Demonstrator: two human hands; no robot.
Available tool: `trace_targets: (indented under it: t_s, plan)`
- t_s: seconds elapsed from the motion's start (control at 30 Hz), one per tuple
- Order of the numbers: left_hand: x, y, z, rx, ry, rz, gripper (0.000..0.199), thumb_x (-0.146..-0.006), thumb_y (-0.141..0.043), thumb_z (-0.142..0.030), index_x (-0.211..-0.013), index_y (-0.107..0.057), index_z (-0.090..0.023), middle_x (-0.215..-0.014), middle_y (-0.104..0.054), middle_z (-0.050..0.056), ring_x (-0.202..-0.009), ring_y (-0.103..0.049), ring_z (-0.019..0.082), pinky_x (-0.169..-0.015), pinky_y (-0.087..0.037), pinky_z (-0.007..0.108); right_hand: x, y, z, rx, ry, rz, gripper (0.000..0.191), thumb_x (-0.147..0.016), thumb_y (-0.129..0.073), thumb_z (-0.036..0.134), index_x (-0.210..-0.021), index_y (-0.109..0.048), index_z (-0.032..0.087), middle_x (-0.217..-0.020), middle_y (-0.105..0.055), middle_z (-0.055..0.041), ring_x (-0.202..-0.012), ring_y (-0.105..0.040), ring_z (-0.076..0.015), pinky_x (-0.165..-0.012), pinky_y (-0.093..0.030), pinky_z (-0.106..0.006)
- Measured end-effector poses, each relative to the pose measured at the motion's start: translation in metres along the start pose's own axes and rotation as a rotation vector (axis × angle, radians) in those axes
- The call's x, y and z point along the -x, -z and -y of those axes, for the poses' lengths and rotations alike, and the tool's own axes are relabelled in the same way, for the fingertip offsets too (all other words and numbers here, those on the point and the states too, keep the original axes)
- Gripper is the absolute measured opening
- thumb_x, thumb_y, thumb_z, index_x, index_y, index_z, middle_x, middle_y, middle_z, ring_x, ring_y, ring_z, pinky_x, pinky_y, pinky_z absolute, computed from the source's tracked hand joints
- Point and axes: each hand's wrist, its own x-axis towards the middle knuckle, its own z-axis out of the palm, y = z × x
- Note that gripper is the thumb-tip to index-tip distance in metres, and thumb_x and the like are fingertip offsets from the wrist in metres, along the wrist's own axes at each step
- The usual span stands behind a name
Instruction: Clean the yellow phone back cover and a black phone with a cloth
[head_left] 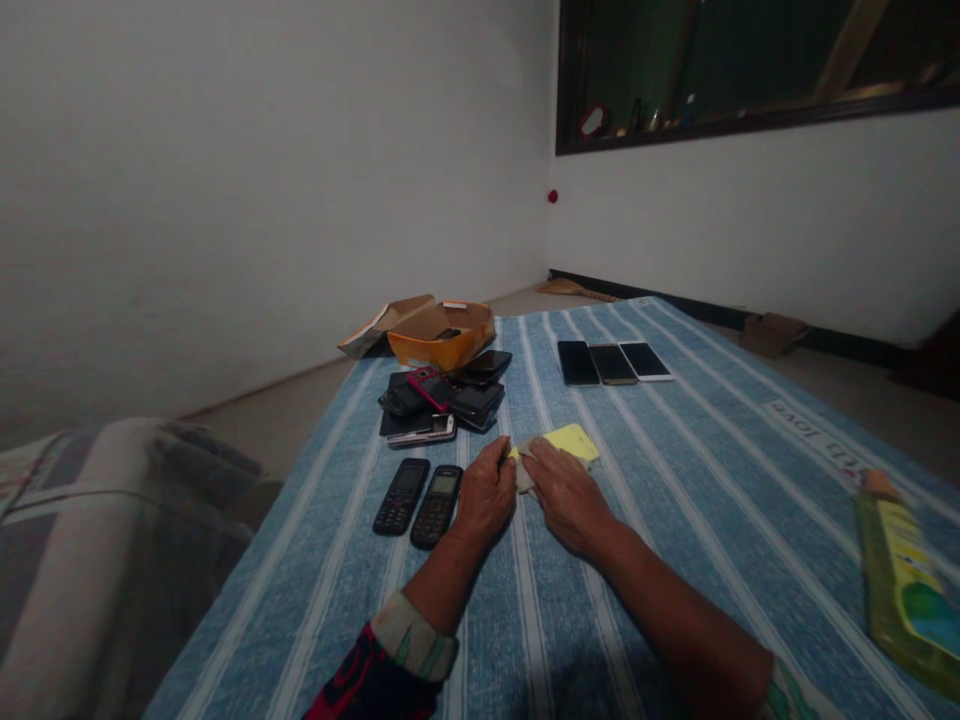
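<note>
Both hands are on a yellow phone [574,440] lying over the striped cloth, its far end showing past my fingers. My left hand [487,488] grips the near left end between thumb and fingers. Under my right hand [562,490] is a greyish cloth [524,470], pressed against the yellow surface with the fingers closed over it. Left of my left hand lie two dark keypad phones, one [436,507] close to the wrist and another [401,497] beside it. Part of the yellow phone is hidden by my hands.
Beyond them sits a pile of phones [480,400] in front of an open orange box [442,345]. Three phones lie in a row at the back right, including a white one [646,361]. A bottle of yellow liquid [900,590] lies at the right edge of the striped cloth [697,560].
</note>
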Motion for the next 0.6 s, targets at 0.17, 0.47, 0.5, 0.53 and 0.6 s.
trace_targets:
  t_s: [0.17, 0.47, 0.5, 0.53, 0.6]
  plan:
    - [0.001, 0.0, -0.003, 0.015, 0.017, 0.034, 0.034, -0.088, -0.048, -0.024, -0.118, -0.061, -0.015, -0.111, -0.069, 0.01, -0.105, -0.065, 0.021, -0.098, -0.05, 0.04, 0.0, 0.008, -0.015, 0.039, -0.087, 0.003, 0.043, -0.094, -0.038, 0.013, -0.134, -0.052, 0.015, -0.147, -0.045, -0.0132, -0.138, -0.035, -0.0246, -0.113, -0.029, -0.043]
    - [0.002, 0.0, -0.005, 0.029, 0.02, 0.057, 0.032, -0.089, -0.046, -0.021, -0.118, -0.06, -0.017, -0.105, -0.069, 0.007, -0.098, -0.064, 0.019, -0.097, -0.05, 0.038, 0.011, 0.006, -0.025, 0.162, -0.292, -0.098, 0.047, -0.09, -0.035, 0.007, -0.133, -0.053, 0.014, -0.145, -0.046, -0.017, -0.137, -0.036, -0.0293, -0.108, -0.032, -0.047]
    - [0.002, 0.0, -0.005, 0.03, 0.019, 0.056, 0.032, -0.089, -0.046, -0.021, -0.117, -0.06, -0.017, -0.105, -0.069, 0.007, -0.098, -0.064, 0.019, -0.097, -0.049, 0.038, 0.012, 0.005, -0.023, 0.171, -0.292, -0.105, 0.048, -0.089, -0.035, 0.006, -0.133, -0.053, 0.015, -0.144, -0.046, -0.017, -0.136, -0.037, -0.0292, -0.108, -0.032, -0.046]
    - [0.002, 0.0, -0.005, 0.03, 0.018, 0.056, 0.032, -0.089, -0.046, -0.021, -0.117, -0.06, -0.017, -0.105, -0.069, 0.007, -0.099, -0.064, 0.019, -0.097, -0.049, 0.038, 0.013, 0.004, -0.02, 0.178, -0.285, -0.107, 0.048, -0.089, -0.035, 0.006, -0.133, -0.053, 0.015, -0.144, -0.047, -0.017, -0.136, -0.037, -0.0291, -0.109, -0.032, -0.046]
    - [0.002, -0.001, -0.005, 0.028, 0.017, 0.054, 0.032, -0.089, -0.046, -0.021, -0.117, -0.06, -0.017, -0.105, -0.069, 0.007, -0.1, -0.064, 0.019, -0.098, -0.049, 0.039, 0.014, 0.001, -0.013, 0.191, -0.26, -0.098, 0.047, -0.089, -0.036, 0.006, -0.132, -0.054, 0.012, -0.143, -0.048, -0.0179, -0.137, -0.037, -0.0301, -0.109, -0.032, -0.046]
